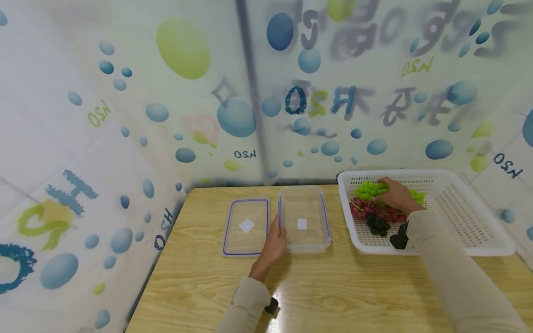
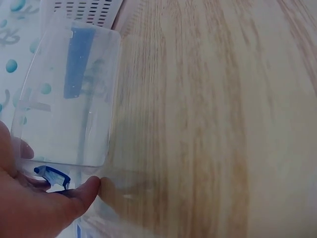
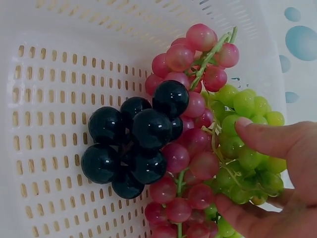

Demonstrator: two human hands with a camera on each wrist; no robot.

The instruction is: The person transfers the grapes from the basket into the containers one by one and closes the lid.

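Note:
My left hand [image 1: 275, 238] grips the left side of a clear plastic container [image 1: 314, 240]. In the left wrist view, its fingers are at the container's end beside a blue clip [image 2: 53, 177]. Inside a white basket, my right hand [image 1: 395, 194] holds a bunch of green grapes [image 1: 368, 189]. The right wrist view shows thumb and fingers around the green grapes [image 3: 245, 153]. Next to them lie red grapes [image 3: 190, 153] and a bunch of black grapes [image 3: 143, 139]. More green grapes [image 1: 416, 196] show behind the right hand.
The white perforated basket [image 1: 470, 208] stands at the right, against the patterned wall [image 1: 291, 138]. A clear lid [image 1: 250, 240] with a blue seal lies left of the container on the wooden table [image 1: 200, 277].

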